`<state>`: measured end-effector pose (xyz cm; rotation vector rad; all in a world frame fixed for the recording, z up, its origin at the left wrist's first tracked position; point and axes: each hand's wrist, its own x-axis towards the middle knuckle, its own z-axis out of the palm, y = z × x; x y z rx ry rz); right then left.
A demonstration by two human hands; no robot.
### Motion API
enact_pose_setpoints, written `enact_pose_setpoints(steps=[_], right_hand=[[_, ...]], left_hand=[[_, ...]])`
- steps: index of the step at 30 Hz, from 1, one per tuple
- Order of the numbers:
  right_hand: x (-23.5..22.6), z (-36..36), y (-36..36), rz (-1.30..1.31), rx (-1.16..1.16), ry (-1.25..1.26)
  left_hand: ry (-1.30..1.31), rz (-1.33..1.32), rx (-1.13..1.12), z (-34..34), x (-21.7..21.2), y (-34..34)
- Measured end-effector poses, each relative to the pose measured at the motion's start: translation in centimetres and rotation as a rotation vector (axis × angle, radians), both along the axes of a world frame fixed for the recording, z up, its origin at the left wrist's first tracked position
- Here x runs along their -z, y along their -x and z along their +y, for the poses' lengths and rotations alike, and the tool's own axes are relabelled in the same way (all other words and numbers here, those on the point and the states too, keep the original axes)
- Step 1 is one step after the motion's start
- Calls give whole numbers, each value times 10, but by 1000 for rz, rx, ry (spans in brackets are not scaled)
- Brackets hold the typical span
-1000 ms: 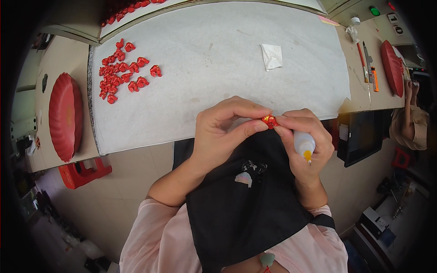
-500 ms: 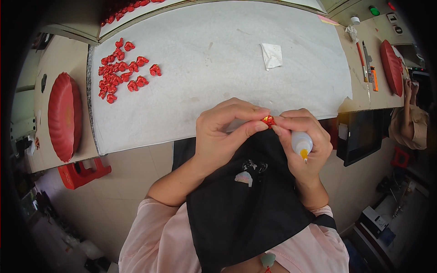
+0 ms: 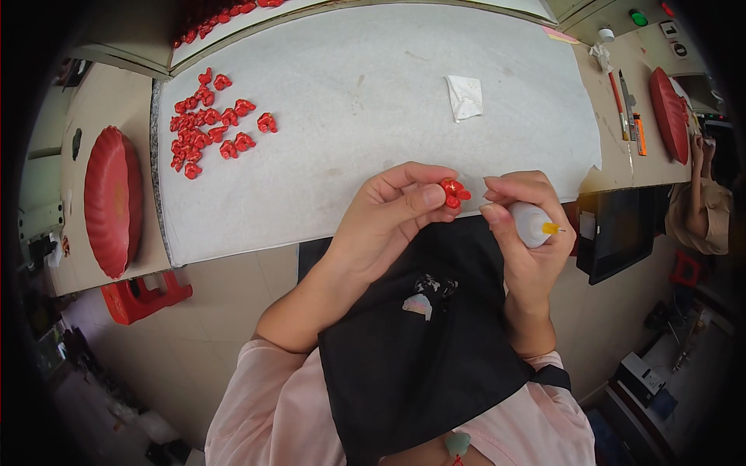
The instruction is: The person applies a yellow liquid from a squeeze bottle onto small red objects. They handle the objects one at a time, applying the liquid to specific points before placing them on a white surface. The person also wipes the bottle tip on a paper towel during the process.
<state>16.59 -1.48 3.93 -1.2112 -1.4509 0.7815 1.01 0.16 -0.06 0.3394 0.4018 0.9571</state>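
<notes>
Between thumb and fingers, my left hand (image 3: 392, 203) pinches a small glossy red figurine (image 3: 454, 193) with a touch of gold on it, above the table's front edge. A short gap to its right is my right hand (image 3: 532, 225), thumb and forefinger apart. Its other fingers wrap a translucent squeeze bottle (image 3: 531, 224) with a yellow needle tip, pointing right and away from the figurine. On the left part of the white paper (image 3: 326, 147) lie several similar red figurines (image 3: 206, 124); their exact shapes are too small to tell.
A folded white tissue (image 3: 465, 99) lies on the paper. To the left is a red scalloped tray (image 3: 114, 202); another red tray (image 3: 669, 115) is at the right, near a brush (image 3: 621, 113) and an orange-handled cutter (image 3: 639, 134). A conveyor-like ledge bearing red pieces (image 3: 221, 15) runs behind. Another person sits far right.
My right fingers have let go of the figurine and drawn back to the right. The bottle's tip has swung to the right. My left hand still holds the figurine, now turned and more visible.
</notes>
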Motion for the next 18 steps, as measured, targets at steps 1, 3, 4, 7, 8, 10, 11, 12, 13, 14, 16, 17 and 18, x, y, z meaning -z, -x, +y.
enact_pose_setpoints(steps=[1, 3, 4, 7, 8, 10, 11, 12, 13, 14, 16, 17, 18], right_hand=[[1, 0, -1, -6, -4, -2], [1, -1, -3, -18, -12, -9], [0, -1, -2, -8, -12, -8], [-1, -1, -1, 11, -12, 3], [-1, -2, -2, 5, -13, 9], [-1, -4, -3, 4, -12, 18], [0, -4, -3, 11, -14, 19], [0, -4, -4, 17, -16, 21], [-2, -5, -4, 11, -24, 24], [-4, -6, -5, 2, -32, 25], [-6, -4, -6, -4, -43, 15], [-4, -3, -6, 0, -43, 7], [-3, -3, -5, 4, -43, -1]], left_hand=[[25, -41, 19, -1, 2, 0], [78, -114, 55, -1, 3, 0], [109, -146, 72, 0, 3, 0], [209, -230, 119, 0, 4, 1], [242, -259, 136, 0, 4, 1], [245, -287, 167, 1, 5, 1], [247, -300, 179, 1, 5, 1], [172, -230, 133, 0, 4, -1], [98, -161, 87, -2, 3, -2], [23, -94, 40, -3, 2, -4], [-185, 198, -105, -5, -7, -6], [-287, 345, -175, -7, -10, -7], [-337, 374, -218, -8, -10, -8]])
